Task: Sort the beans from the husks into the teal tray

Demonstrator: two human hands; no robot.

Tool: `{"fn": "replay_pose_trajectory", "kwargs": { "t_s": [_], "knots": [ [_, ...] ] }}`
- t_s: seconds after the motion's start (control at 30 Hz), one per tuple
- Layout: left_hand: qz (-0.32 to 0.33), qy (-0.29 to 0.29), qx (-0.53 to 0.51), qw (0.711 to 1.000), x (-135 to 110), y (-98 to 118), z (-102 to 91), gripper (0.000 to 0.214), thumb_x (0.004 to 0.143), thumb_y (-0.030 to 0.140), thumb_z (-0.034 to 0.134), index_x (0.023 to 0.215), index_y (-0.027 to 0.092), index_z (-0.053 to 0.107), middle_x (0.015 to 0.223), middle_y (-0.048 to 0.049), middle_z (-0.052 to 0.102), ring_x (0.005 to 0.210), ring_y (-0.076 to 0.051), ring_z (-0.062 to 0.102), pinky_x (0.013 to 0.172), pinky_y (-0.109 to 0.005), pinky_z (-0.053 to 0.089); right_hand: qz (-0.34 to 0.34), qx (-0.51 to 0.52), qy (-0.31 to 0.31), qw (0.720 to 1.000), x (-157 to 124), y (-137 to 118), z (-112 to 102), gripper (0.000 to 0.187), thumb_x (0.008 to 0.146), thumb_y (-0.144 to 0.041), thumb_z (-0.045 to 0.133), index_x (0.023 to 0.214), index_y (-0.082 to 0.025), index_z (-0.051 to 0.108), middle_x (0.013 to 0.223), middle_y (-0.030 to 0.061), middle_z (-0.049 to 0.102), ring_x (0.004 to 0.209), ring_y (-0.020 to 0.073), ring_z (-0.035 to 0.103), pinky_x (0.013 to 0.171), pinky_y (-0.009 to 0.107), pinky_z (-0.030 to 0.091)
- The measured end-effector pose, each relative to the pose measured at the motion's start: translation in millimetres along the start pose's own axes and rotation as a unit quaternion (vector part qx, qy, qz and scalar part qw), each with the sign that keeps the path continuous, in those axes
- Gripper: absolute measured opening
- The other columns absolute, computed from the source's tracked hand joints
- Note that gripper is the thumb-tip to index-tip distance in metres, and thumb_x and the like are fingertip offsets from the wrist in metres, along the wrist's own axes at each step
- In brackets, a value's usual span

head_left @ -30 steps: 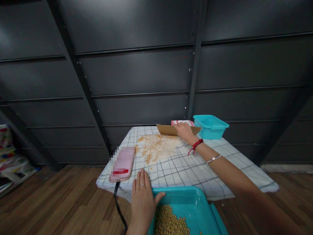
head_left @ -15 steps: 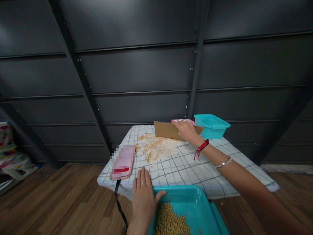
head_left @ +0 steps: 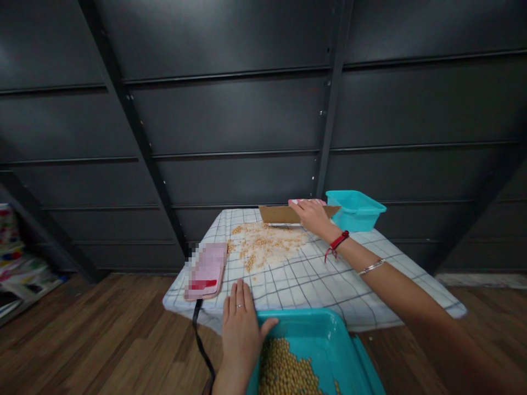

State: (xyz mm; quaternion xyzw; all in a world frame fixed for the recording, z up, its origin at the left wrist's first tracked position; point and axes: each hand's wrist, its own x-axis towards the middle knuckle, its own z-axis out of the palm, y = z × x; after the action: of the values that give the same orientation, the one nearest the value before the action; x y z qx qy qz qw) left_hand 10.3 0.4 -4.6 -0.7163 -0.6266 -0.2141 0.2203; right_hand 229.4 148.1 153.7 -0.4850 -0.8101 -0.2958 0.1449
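My right hand (head_left: pixel 313 215) grips the top edge of a brown cardboard strip (head_left: pixel 280 214) at the far side of the table; its fingertips are partly hard to make out. In front of the strip lie scattered yellowish soybeans mixed with pale powdery grains (head_left: pixel 267 244), spread over the checked cloth. My left hand (head_left: pixel 241 326) lies flat at the near edge of the cloth, fingers stretched out. Its thumb rests at the rim of a teal basin (head_left: pixel 325 323), which holds a heap of soybeans (head_left: pixel 286 367).
A smaller turquoise tub (head_left: pixel 357 211) stands at the back right of the cloth-covered table (head_left: pixel 321 291). A pink phone (head_left: pixel 208 271) with a black strap (head_left: pixel 200 340) lies at the left. Something pink and white shows behind the cardboard. Dark panelling (head_left: pixel 230 120) rises behind.
The cardboard strip has tilted and its lower edge has come up and back from the spread beans. My right hand stays nearly in place; my left hand has not visibly moved.
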Motion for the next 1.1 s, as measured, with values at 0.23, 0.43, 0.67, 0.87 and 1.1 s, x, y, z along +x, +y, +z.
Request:
{"fn": "replay_pose_trajectory", "kwargs": {
  "t_s": [0.23,0.43,0.67,0.87,1.1],
  "knots": [
    [0.000,-0.017,0.005,1.000,1.7,-1.5,-1.2,0.084,0.071,0.068,0.039,0.125,0.004,0.043,0.129,-0.0237,0.047,0.119,-0.034,0.043,0.094,-0.050,0.040,0.023,-0.001,-0.030,0.999,13.2,-9.5,27.9,0.035,0.083,-0.007,0.032,0.113,-0.010,0.051,0.095,0.0150,0.061,0.092,0.0229,0.052,0.077,0.033,0.030],
    [-0.006,-0.021,-0.011,1.000,1.9,-1.9,-2.5,0.084,0.071,0.067,0.038,0.125,0.002,0.043,0.129,-0.0249,0.046,0.119,-0.035,0.042,0.095,-0.051,0.039,0.012,0.011,-0.042,0.999,18.8,-17.6,18.3,0.034,0.082,-0.007,0.036,0.111,-0.013,0.053,0.100,0.0133,0.061,0.094,0.0210,0.053,0.079,0.032,0.033],
    [-0.003,-0.020,-0.005,1.000,2.4,-1.8,-1.5,0.087,0.070,0.067,0.040,0.124,-0.001,0.042,0.128,-0.0262,0.047,0.120,-0.035,0.041,0.095,-0.050,0.039,0.007,0.023,-0.028,0.999,15.2,-17.0,6.3,0.037,0.078,-0.005,0.039,0.112,-0.012,0.053,0.102,0.0135,0.061,0.092,0.0214,0.054,0.078,0.032,0.034],
    [0.004,-0.006,0.009,1.000,1.6,-3.4,2.3,0.087,0.071,0.070,0.035,0.123,0.001,0.045,0.127,-0.0251,0.049,0.119,-0.035,0.042,0.095,-0.050,0.039,-0.024,0.039,0.002,0.999,3.3,-27.1,-4.8,0.039,0.074,-0.003,0.041,0.109,-0.012,0.054,0.094,0.0123,0.062,0.088,0.0212,0.053,0.076,0.032,0.033],
    [0.003,-0.022,-0.002,1.000,1.5,-5.5,1.2,0.088,0.070,0.071,0.034,0.124,0.002,0.044,0.127,-0.0244,0.049,0.120,-0.035,0.042,0.095,-0.050,0.039,-0.076,0.056,0.047,0.994,-26.6,-41.0,-13.7,0.043,0.070,0.000,0.039,0.108,-0.012,0.056,0.084,0.0094,0.061,0.082,0.0204,0.050,0.073,0.032,0.033]
  ]
}}
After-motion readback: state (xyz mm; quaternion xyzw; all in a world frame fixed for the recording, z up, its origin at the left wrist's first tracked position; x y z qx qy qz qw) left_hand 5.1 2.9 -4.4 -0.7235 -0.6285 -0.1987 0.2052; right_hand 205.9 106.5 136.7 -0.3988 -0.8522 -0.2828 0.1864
